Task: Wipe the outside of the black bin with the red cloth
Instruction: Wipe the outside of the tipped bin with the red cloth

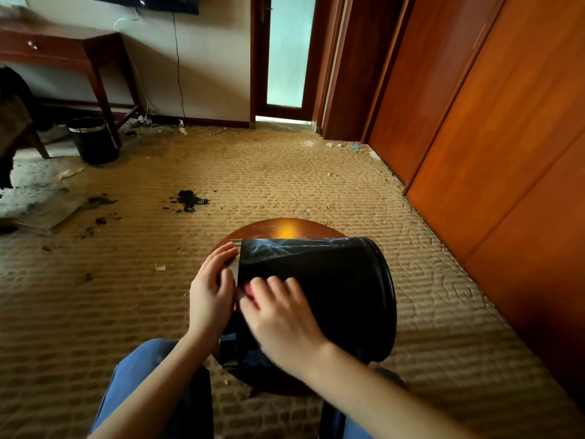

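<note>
On the round wooden counter [285, 229] directly before the seated person, the black bin [342, 286] lies on its side, silvery rim band to the left, broad dark end to the right. Left hand [210, 296] is at the rim end, its fingers [226, 252] curled over the edge and gripping the bin. Right hand [281, 315] lies on the bin's upper side wall just beside the left hand, fingers spread and fairly straight, pressing the red cloth [250, 289] flat against the black surface. Only a small patch of cloth shows past the fingertips, and the hand is motion-blurred. Pale streaks mark the bin wall near its far edge. Blue jeans [142, 375] show at the lower left. Tan carpet [285, 172] surrounds the counter, with dark debris [188, 199] scattered well apart from it. A second bin [93, 142] stands upright at the far left. Wooden doors [506, 122] line the right side.
</note>
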Demonstrator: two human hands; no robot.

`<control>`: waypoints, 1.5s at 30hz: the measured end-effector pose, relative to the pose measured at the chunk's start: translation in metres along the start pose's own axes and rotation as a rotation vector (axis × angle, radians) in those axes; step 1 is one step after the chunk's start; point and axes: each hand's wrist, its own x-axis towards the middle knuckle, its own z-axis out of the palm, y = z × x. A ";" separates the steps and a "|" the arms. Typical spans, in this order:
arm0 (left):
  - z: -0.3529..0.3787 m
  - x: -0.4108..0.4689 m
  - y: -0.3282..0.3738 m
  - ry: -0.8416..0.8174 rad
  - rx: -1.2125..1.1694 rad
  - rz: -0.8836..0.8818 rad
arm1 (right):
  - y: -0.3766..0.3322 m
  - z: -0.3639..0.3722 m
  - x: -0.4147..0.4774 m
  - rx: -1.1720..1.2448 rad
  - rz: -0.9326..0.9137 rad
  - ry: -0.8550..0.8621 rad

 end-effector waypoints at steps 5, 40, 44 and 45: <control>0.003 0.002 -0.002 0.011 0.011 -0.042 | 0.108 -0.009 -0.056 -0.169 0.178 -0.058; 0.000 -0.009 -0.007 0.037 0.039 0.096 | 0.004 0.008 0.022 0.011 0.134 0.108; -0.002 -0.018 -0.008 0.037 0.027 0.122 | 0.106 0.008 -0.031 -0.067 0.256 0.050; -0.001 -0.020 -0.008 0.033 0.024 0.129 | 0.131 0.005 -0.044 -0.105 0.334 0.029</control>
